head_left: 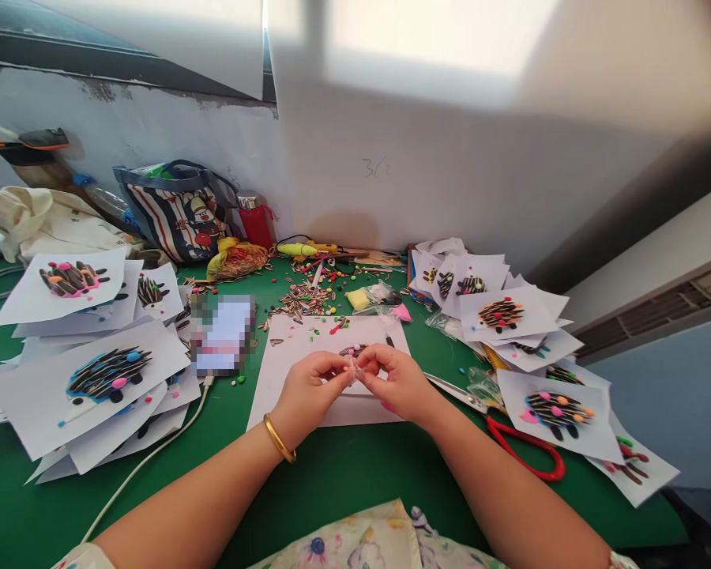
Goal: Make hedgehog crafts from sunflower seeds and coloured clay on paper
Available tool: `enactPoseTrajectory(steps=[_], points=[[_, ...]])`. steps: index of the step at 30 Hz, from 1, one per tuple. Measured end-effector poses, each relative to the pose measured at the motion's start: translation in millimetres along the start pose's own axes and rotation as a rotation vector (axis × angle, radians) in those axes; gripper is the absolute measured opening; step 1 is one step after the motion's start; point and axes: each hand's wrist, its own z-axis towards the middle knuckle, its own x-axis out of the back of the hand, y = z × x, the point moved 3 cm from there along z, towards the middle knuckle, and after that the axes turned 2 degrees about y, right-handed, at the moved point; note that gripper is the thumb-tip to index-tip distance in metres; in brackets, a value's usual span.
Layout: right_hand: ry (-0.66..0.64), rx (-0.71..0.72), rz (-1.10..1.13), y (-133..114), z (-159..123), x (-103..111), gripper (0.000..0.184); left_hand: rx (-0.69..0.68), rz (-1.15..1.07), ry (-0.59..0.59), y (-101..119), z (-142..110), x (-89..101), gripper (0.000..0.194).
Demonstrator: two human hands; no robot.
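Observation:
My left hand (311, 385) and my right hand (394, 381) meet over a white sheet of paper (296, 348) on the green table (344, 474). Both hands pinch a small, clear, crinkled thing (351, 365) between their fingertips; I cannot make out what it is. A gold bangle (279, 439) sits on my left wrist. Just beyond the fingers, a small dark seed figure (351, 349) lies on the sheet. A heap of striped sunflower seeds (302, 300) and coloured clay bits lies past the sheet.
Stacks of paper sheets with seed-and-clay hedgehog figures lie at left (103, 375) and right (557, 411). Red-handled scissors (524, 458) lie by my right forearm. A blurred phone (222, 332) with a white cable, a striped bag (174, 209), a red bottle (256, 220) and a wall stand behind.

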Motion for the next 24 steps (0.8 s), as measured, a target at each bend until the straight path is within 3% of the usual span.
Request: enactPoseTrajectory(steps=[7, 13, 17, 24], points=[[0.046, -0.065, 0.133, 7, 4, 8, 0.019, -0.055, -0.118, 0.078, 0, 3, 6.1, 0.015], [0.04, -0.11, 0.177, 10, 3, 9, 0.032, -0.022, -0.178, 0.096, -3, 7, 11.2, 0.015], [0.025, -0.112, 0.174, 10, 3, 9, 0.033, -0.096, -0.068, 0.087, 4, 10, 14.8, 0.012], [0.01, -0.087, 0.091, 6, 1, 2, 0.021, -0.107, 0.14, -0.011, -1, 8, 9.2, 0.016]])
